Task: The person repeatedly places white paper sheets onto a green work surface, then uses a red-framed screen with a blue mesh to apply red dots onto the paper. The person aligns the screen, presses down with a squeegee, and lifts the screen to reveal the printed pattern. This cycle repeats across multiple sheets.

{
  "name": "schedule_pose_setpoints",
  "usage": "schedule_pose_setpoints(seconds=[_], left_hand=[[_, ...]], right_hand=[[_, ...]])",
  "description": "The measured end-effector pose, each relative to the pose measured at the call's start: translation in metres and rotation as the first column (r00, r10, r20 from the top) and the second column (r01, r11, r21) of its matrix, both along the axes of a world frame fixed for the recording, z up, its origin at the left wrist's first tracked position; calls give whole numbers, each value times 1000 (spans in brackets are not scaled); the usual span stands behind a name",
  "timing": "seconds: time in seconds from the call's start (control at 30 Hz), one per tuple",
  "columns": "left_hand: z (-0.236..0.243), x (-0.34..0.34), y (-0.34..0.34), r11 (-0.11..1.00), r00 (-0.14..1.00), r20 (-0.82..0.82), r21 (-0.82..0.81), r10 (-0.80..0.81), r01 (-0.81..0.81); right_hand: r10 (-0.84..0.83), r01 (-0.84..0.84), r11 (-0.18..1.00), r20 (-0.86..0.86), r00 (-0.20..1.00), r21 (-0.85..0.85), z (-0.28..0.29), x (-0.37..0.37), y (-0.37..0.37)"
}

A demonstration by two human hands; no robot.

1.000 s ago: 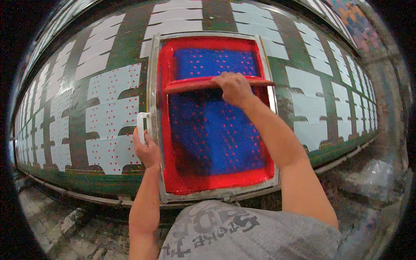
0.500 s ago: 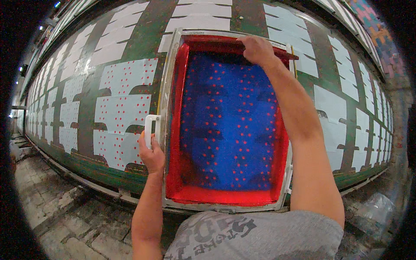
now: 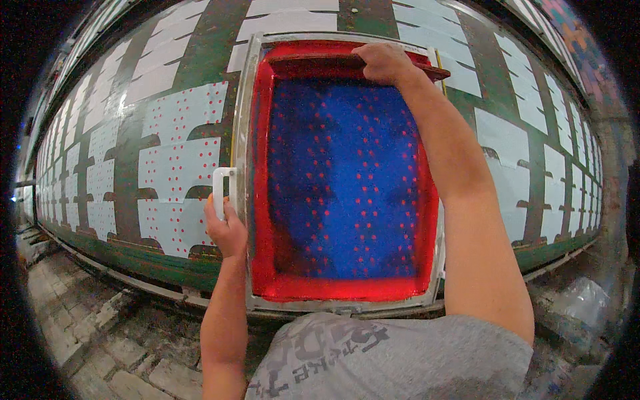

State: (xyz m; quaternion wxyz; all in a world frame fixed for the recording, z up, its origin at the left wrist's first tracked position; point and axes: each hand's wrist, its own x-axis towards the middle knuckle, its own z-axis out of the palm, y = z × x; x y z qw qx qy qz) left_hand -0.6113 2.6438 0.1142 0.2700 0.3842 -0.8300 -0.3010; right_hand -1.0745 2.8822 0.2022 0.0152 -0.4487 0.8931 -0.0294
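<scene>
A screen-printing frame [image 3: 243,267] with pale edges lies in front of me. Its blue mesh [image 3: 360,220] carries columns of red dots and has red ink along its borders. My right hand [image 3: 385,63] is closed on a long dark squeegee [image 3: 307,62] that spans the far end of the frame, its right tip reaching past the edge. At the left side my left hand [image 3: 225,227] wraps round the lower part of a white handle [image 3: 221,190] fixed to the frame. Some of its fingers are hidden behind the handle.
The frame rests on a long green table [image 3: 127,160]. Pale cut fabric pieces [image 3: 175,170] printed with red dots lie to the left; unprinted pieces [image 3: 503,157] lie to the right and beyond. Paving [image 3: 120,333] runs along the table's near edge.
The whole scene has shifted slightly up and left in the view. More of the squeegee now shows at the far end, with red ink behind it. Both hands keep their holds.
</scene>
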Motion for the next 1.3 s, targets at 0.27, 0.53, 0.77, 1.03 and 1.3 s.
schedule_pose_setpoints(seconds=[0.27,0.53,0.77,1.03,1.3], left_hand=[[1,0,-1,1000,1000,-23,-16,-21,20],[-1,5,-6,990,987,-126,86,-105,116],[-3,7,-6,987,980,-178,120,-84,106],[-24,1,-18,995,988,-120,-28,-102,99],[-65,-9,-40,982,980,-160,-168,-118,91]], right_hand=[[-64,48,990,119,991,130,14,111,28],[-56,40,993,144,988,113,22,263,67],[-129,122,991,205,970,46,23,403,100],[-127,127,992,124,984,7,21,523,129],[-51,44,998,144,988,55,11,560,150]])
